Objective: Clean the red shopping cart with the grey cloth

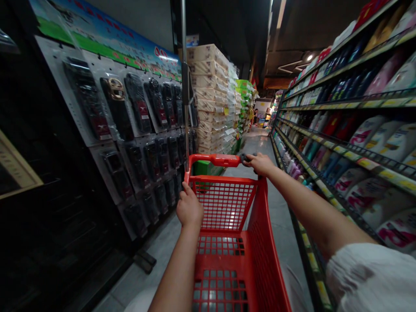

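Note:
A red plastic shopping cart [256,242] fills the lower middle of the view, its mesh basket showing nothing inside. My right hand [260,164] is closed round the dark grip at the right end of the cart's red handle bar [217,160]. My left hand [188,208] is closed on the basket's left rim, just below the handle's left corner. Both forearms reach forward over the cart.
I stand in a narrow store aisle with a grey tiled floor [260,147]. Left: a wall panel of dark packaged goods [136,130] and stacked cartons [211,95]. Right: long shelves of bottles and refill pouches [357,130]. A metal pole [184,86] rises by the cart.

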`<action>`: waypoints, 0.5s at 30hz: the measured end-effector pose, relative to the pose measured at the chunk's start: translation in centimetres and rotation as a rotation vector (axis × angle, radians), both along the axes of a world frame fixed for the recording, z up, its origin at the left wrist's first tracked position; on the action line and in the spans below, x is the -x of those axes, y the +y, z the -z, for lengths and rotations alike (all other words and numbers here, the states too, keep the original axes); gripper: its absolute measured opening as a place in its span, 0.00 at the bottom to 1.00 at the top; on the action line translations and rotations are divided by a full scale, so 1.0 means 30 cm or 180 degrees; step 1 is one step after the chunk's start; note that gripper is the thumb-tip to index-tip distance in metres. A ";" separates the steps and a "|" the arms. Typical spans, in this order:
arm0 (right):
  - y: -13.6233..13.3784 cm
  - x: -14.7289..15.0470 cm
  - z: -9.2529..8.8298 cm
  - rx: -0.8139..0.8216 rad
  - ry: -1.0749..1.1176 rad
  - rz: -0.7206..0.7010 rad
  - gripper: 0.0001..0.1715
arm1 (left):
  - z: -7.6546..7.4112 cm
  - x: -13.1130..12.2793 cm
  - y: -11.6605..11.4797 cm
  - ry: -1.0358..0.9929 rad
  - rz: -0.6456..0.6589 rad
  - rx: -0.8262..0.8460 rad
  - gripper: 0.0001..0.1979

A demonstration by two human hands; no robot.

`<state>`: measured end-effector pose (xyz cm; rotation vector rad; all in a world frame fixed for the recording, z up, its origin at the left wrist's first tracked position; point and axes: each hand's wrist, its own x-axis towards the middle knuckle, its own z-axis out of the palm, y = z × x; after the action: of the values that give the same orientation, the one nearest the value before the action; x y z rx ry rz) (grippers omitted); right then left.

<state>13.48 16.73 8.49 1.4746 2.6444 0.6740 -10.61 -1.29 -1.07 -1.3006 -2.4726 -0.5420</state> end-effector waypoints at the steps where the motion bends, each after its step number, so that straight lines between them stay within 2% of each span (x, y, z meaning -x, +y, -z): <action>1: 0.002 -0.014 -0.020 0.0079 -0.0033 0.0125 0.24 | -0.001 0.001 0.000 0.0002 0.0015 0.0012 0.34; 4: 0.004 -0.066 -0.070 0.0208 -0.0274 0.0330 0.21 | -0.008 0.001 -0.002 -0.0031 0.0055 0.0045 0.34; 7: -0.019 -0.103 -0.085 0.0197 -0.0589 0.0137 0.19 | -0.017 0.000 -0.004 -0.0060 0.0054 0.0072 0.33; 11: -0.088 -0.108 -0.054 0.0236 -0.0782 -0.0150 0.19 | -0.024 -0.003 -0.006 -0.0032 0.0065 0.0065 0.33; 15: -0.168 -0.099 -0.015 0.0363 -0.0689 -0.0350 0.19 | -0.024 -0.003 -0.007 -0.0057 0.0058 0.0076 0.34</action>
<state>16.46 11.69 8.94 1.1638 2.5642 0.6382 -10.53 -1.49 -0.36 -1.3342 -2.4913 -0.5325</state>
